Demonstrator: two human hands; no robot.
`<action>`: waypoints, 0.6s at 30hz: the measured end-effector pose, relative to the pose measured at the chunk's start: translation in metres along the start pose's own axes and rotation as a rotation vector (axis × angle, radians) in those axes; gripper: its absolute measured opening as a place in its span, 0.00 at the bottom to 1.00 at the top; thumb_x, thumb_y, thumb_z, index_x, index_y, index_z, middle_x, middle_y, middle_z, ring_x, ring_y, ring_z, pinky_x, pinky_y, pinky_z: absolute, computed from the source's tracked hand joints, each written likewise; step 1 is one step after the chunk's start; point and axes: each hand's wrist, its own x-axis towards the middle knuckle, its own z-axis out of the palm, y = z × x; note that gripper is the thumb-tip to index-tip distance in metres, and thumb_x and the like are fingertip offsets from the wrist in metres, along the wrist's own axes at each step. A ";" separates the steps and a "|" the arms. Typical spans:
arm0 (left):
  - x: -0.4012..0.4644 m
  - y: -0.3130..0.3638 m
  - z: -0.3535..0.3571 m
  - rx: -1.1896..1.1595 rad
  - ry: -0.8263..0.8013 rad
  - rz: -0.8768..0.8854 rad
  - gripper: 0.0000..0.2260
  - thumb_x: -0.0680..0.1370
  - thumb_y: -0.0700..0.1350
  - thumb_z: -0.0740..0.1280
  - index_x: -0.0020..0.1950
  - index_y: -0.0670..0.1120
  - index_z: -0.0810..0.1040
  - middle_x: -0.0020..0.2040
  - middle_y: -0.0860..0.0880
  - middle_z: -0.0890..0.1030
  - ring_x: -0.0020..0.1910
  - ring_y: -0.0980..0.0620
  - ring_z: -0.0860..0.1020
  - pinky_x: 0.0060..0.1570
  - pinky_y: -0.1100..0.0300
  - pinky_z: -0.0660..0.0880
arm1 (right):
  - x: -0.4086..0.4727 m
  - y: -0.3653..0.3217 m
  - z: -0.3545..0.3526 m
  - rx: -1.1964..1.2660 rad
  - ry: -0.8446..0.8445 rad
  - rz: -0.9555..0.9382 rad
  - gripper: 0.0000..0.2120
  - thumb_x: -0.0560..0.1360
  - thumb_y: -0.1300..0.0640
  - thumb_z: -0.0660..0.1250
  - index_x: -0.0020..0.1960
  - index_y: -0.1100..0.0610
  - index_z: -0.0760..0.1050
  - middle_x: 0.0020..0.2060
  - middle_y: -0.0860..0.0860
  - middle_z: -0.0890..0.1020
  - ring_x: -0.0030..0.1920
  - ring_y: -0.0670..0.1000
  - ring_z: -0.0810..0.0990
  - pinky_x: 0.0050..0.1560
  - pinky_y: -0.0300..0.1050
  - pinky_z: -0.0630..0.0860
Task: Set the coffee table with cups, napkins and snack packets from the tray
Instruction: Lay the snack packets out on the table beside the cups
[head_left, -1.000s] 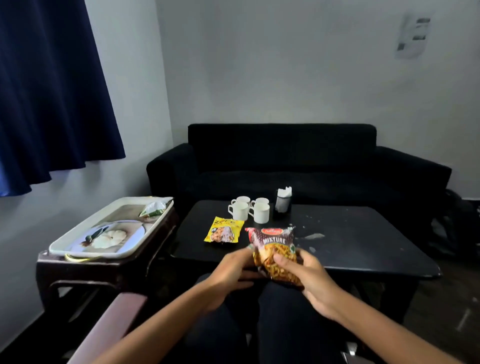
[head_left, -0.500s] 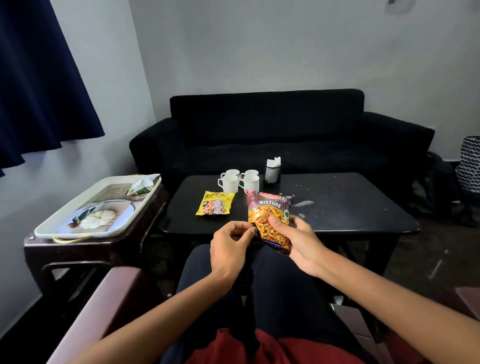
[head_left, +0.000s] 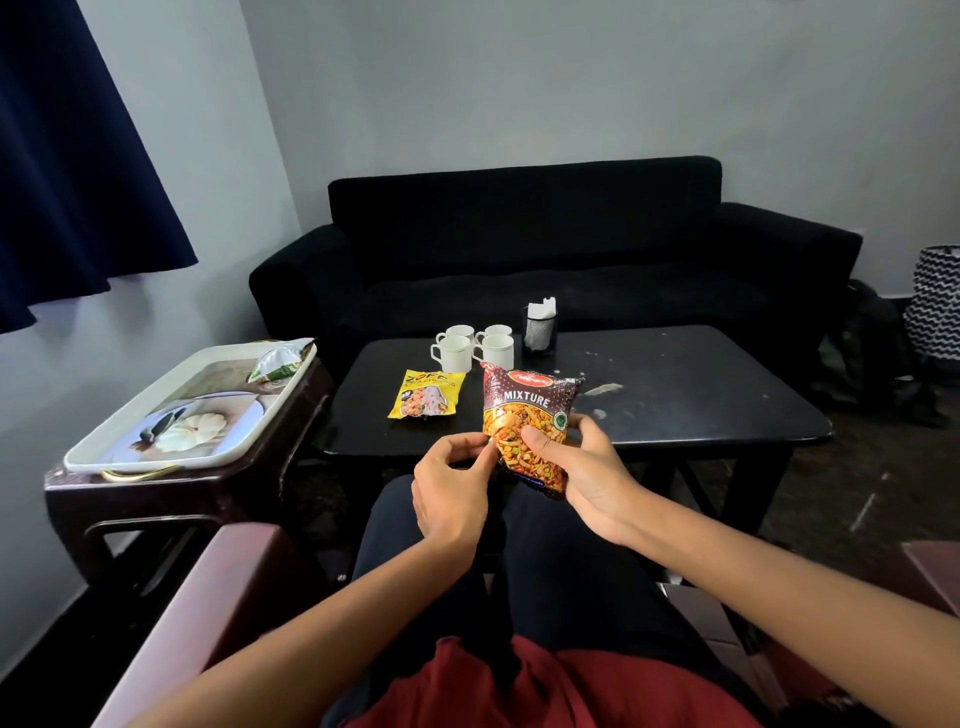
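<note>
Coffee table (head_left: 675, 395) near edge, both hands (head_left: 592, 478) on mixture pkt (head_left: 524, 431)

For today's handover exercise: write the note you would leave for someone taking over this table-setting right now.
Right hand grips the Mixture packet above the coffee table's near edge; left hand pinches its left edge.
Done: four cups, the napkin holder and the yellow packet are on the table.
Left: set the Mixture packet down, then bring the green packet from the tray.
</note>
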 end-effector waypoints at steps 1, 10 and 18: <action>0.000 -0.001 0.000 0.005 0.006 0.004 0.03 0.72 0.51 0.73 0.43 0.56 0.81 0.42 0.56 0.84 0.45 0.55 0.82 0.51 0.49 0.80 | 0.000 0.000 0.000 -0.002 -0.003 -0.001 0.24 0.69 0.62 0.73 0.61 0.57 0.67 0.53 0.54 0.81 0.55 0.53 0.81 0.57 0.50 0.77; 0.005 -0.004 0.001 0.162 -0.018 0.092 0.02 0.76 0.50 0.69 0.44 0.55 0.80 0.39 0.57 0.83 0.40 0.59 0.81 0.46 0.54 0.80 | 0.000 0.000 0.001 -0.008 0.021 0.016 0.26 0.69 0.61 0.73 0.63 0.58 0.67 0.53 0.55 0.81 0.55 0.54 0.81 0.58 0.52 0.77; 0.010 0.007 0.003 0.084 -0.109 0.193 0.04 0.79 0.49 0.65 0.44 0.53 0.77 0.38 0.56 0.83 0.39 0.63 0.80 0.42 0.65 0.74 | 0.005 -0.026 0.001 0.133 0.000 0.110 0.20 0.74 0.62 0.68 0.64 0.64 0.70 0.54 0.59 0.81 0.50 0.55 0.82 0.47 0.49 0.79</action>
